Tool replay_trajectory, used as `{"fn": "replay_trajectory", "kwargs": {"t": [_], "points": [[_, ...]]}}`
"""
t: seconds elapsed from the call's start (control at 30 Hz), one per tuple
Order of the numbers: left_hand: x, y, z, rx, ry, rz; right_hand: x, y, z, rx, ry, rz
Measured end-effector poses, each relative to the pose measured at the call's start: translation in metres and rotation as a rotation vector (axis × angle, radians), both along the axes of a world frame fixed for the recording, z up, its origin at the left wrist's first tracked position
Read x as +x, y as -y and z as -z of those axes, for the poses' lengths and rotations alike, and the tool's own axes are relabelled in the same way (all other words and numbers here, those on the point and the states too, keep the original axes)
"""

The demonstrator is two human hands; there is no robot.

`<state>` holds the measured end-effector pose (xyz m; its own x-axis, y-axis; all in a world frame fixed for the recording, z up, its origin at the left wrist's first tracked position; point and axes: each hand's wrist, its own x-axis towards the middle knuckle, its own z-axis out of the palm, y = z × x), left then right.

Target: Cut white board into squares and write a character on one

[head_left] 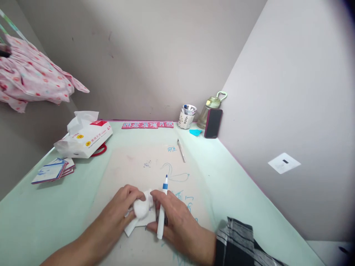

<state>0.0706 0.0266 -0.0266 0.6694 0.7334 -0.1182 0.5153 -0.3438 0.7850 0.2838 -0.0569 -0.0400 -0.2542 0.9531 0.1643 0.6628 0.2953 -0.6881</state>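
Note:
My left hand (122,205) is closed around a crumpled white tissue (142,208), pressed on a small white card (146,220). My right hand (177,218) holds a white-barrelled marker (161,218) with its blue tip uncapped and pointing away from me. The right thumb and forefinger also reach the card's right edge; whether they grip it, I cannot tell. Under both hands lies a beige board (124,170) marked with blue lines and characters. A slim craft knife (181,150) lies beyond the marker.
At the left sit a tissue pack (85,142), red-handled scissors (101,149) and stacked cards (52,170). Lettered pink strips (146,125) line the back. A pen cup (186,120), blue paper (195,132), a bottle (203,116) and a phone (213,123) stand or lie back right.

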Motion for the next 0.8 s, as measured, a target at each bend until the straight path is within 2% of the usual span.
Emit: {"fn": "replay_trajectory", "kwargs": {"t": [0.07, 0.17, 0.3, 0.4, 0.6, 0.8], "points": [[0.006, 0.005, 0.005, 0.065, -0.027, 0.073, 0.0, 0.0, -0.001, 0.01, -0.011, -0.001], [0.014, 0.004, 0.007, 0.104, -0.068, 0.105, 0.0, 0.001, -0.001, 0.009, -0.005, -0.004], [0.018, -0.001, -0.005, 0.044, -0.137, 0.008, -0.001, 0.001, 0.001, 0.006, -0.004, 0.012], [0.018, 0.003, -0.009, -0.012, -0.095, -0.013, -0.002, 0.0, 0.003, 0.009, -0.014, 0.03], [0.029, 0.007, 0.002, 0.224, -0.19, 0.08, -0.004, -0.001, 0.0, -0.027, -0.01, 0.048], [0.042, -0.005, -0.017, 0.144, -0.292, 0.054, -0.003, -0.002, -0.002, -0.054, -0.01, 0.042]]}}
